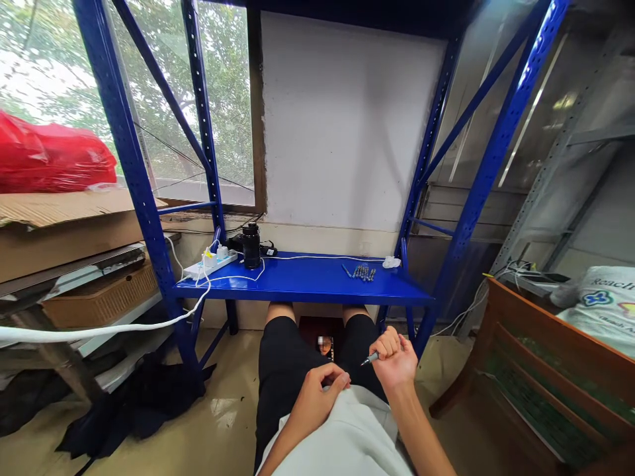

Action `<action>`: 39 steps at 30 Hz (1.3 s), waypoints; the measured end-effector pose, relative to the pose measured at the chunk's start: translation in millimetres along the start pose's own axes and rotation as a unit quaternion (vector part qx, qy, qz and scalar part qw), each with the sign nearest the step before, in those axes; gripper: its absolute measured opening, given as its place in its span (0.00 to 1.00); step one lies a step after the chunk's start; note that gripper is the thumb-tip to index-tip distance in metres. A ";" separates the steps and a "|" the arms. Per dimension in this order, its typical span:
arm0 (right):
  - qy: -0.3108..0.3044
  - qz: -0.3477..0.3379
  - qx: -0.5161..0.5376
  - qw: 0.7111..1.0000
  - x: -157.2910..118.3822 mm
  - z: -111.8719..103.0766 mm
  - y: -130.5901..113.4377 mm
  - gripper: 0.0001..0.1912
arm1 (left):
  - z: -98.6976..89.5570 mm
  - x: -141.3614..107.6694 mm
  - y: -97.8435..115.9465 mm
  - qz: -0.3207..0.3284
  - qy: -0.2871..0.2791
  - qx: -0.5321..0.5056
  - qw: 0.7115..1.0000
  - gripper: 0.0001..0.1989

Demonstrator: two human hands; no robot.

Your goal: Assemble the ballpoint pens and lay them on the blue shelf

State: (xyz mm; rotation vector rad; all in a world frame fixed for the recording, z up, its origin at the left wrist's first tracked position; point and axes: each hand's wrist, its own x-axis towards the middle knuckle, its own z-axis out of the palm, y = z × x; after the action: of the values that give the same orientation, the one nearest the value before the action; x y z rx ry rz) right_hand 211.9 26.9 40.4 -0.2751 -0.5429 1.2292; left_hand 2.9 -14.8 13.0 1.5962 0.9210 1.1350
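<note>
"What writing can you read from up there?"

"On my view, 'Reach' on the white plastic bag (598, 297) at the far right, above a blue emblem; the smaller line is only partly legible. The printed picture (325, 347) between the knees is too small to read."

"What's around?"

"On the blue metal shelf (307, 281) I see a row of slim grey pieces (364, 272) with a blue one at its left end, and a crumpled white wad (391, 262) farther right. A black lidded jar (251, 246) and a white power strip (211, 263) sit on the left. A thick white cable (124, 328) crosses the near left; a brown wooden chair (560, 344) crowds the near right."

"And my hands?"

"The right hand (395, 360), palm up, has fingers curled around a slim grey pen (370, 359), tip leftward, over the lap. The left hand (322, 390) is curled low at the shirt; I can't tell what it pinches."
</note>
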 end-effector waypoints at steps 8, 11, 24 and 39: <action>-0.020 0.042 -0.038 0.998 -16.4 21.5 43.7 0.29 | 0.7 -0.2 -6.0 0.030 0.026 -0.088 0.995 0.22; -0.028 0.097 -0.070 0.992 -21.5 28.3 56.8 0.28 | -3.6 -2.2 -3.1 0.032 0.082 -0.107 0.990 0.21; -0.113 0.191 -0.307 0.926 -55.3 -2.6 48.1 0.20 | -11.5 3.3 -7.5 -0.015 0.209 -0.208 0.955 0.27; -0.007 -0.050 -0.835 0.547 201.6 -70.9 -10.5 0.35 | -5.7 4.4 -10.0 -0.017 0.027 -0.108 0.994 0.22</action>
State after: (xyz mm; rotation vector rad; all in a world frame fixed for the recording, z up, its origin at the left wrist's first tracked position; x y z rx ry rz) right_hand 304.5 219.7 34.9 -1.8183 -1.6176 0.1648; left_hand -1.9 -6.4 5.2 1.3757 0.8263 1.2167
